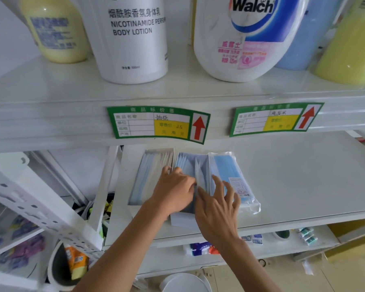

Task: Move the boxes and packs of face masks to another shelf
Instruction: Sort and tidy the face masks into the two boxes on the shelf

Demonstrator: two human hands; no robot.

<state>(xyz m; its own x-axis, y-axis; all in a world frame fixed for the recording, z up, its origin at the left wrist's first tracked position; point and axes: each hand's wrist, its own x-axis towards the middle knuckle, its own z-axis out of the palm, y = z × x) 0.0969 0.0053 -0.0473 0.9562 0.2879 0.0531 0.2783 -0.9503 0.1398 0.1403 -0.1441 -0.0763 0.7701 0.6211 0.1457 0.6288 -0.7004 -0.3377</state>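
Observation:
On the white middle shelf [293, 178] lie two open white boxes of pale blue face masks: a left box [151, 171] and a middle box [190, 165]. A clear plastic pack of blue masks [230, 171] lies against the middle box's right side. My left hand [173, 192] is inside the middle box, its fingers curled round the masks there. My right hand [217, 205] rests over the box's right wall, fingers spread and touching the pack. The near end of the middle box is hidden under both hands.
The shelf above carries a white body lotion bottle [133, 39], a Walch bottle [247, 36], a yellow bottle [53, 30] and others; two green price tags [158, 124] sit on its edge. A lower shelf [261, 243] holds small items. A white perforated upright [38, 205] stands left.

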